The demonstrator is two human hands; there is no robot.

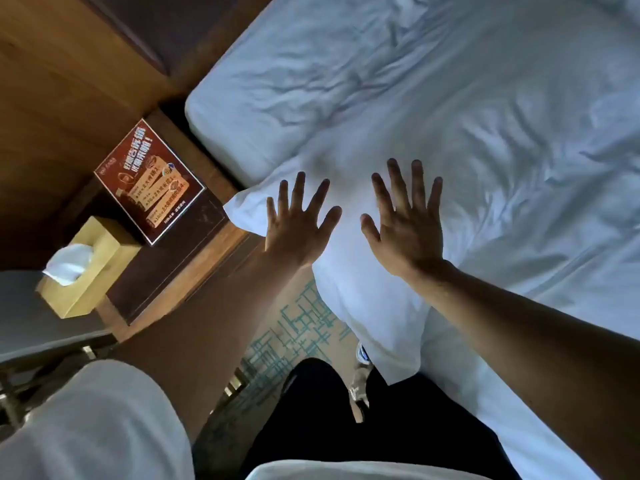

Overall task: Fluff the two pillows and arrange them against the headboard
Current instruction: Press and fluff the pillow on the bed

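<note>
Both hands flat & spread over a soft white fabric pillow (363,244) at bed edge.

L hand (298,220) & R hand (405,220) side by side, fingers straight, gripping nothing; can't tell if palms touch the pillow. Crumpled white bed sheet (415,81) beyond fingertips. Left of L hand: dark wooden nightstand (166,271) w/ red printed card (149,181) & yellow tissue box (86,268).

Dim room: wooden nightstand (194,268) (tissue box (86,268) on it) beside teal-patterned carpet (294,337).

Two hands (298,220), one pillow (346,289), one tissue box (86,268).
</note>
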